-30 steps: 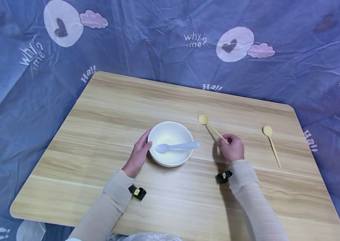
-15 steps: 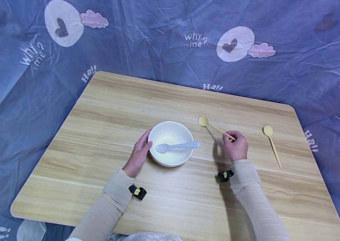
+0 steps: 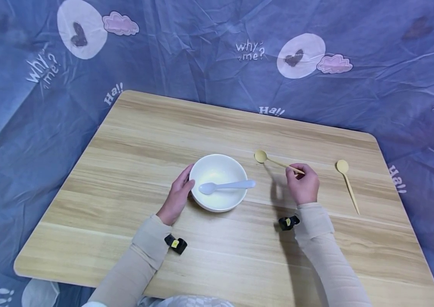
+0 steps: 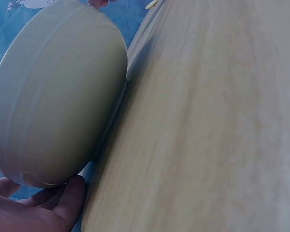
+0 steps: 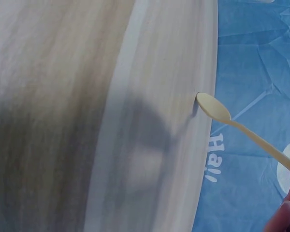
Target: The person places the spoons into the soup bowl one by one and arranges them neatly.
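Note:
In the head view a white bowl (image 3: pixel 218 168) stands near the middle of the table. A pale blue spoon (image 3: pixel 226 186) lies in it, its handle over the right rim. My left hand (image 3: pixel 175 196) holds the bowl's left side, thumb at the rim; the left wrist view shows fingers (image 4: pixel 70 203) against the bowl's underside (image 4: pixel 63 96). To the right, my right hand (image 3: pixel 303 183) pinches the end of a yellow spoon (image 3: pixel 260 156). The handle slants up from the spoon's bowl, which is low at the tabletop in the right wrist view, where the spoon (image 5: pixel 213 106) casts a shadow.
A second yellow spoon (image 3: pixel 347 185) lies on the wooden table (image 3: pixel 124 162) right of my right hand. Behind the table's far edge hangs a blue printed cloth (image 3: pixel 209 55). Black wrist cameras sit at both cuffs.
My right hand has moved a little up and to the right, bringing the yellow spoon's handle end with it; its bowl end has shifted slightly nearer. The left hand and white bowl stay put.

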A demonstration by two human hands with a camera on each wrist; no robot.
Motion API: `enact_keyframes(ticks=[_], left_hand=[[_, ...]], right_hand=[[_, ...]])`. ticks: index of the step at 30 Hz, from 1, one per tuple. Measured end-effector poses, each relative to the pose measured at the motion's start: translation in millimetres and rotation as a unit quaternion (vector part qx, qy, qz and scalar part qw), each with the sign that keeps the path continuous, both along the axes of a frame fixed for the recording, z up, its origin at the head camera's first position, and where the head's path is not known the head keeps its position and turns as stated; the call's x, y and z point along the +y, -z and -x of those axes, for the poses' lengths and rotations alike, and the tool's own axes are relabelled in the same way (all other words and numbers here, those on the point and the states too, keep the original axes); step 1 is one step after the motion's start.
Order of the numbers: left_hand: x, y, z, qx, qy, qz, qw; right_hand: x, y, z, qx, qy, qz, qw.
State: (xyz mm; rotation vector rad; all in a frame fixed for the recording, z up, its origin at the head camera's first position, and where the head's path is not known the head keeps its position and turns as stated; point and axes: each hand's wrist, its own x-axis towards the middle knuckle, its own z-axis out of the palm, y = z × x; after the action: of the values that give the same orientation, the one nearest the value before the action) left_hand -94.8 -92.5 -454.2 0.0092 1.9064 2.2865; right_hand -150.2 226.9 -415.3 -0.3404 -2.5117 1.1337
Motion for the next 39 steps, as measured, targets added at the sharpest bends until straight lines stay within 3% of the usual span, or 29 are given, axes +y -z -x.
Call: enact_keyframes(ticks=[18, 39], left_hand=[[1.4, 1.9, -0.5, -0.001, -0.006, 0.004, 1.0], [0.1, 1.2, 0.5, 0.005, -0.003, 0.004, 1.0]], right_hand=[[-2.1, -6.0, -3.4, 0.013, 0.0, 0.021, 0.9997], [-4.6, -5.9, -1.0, 0.071, -0.023, 0.056, 0.9956]])
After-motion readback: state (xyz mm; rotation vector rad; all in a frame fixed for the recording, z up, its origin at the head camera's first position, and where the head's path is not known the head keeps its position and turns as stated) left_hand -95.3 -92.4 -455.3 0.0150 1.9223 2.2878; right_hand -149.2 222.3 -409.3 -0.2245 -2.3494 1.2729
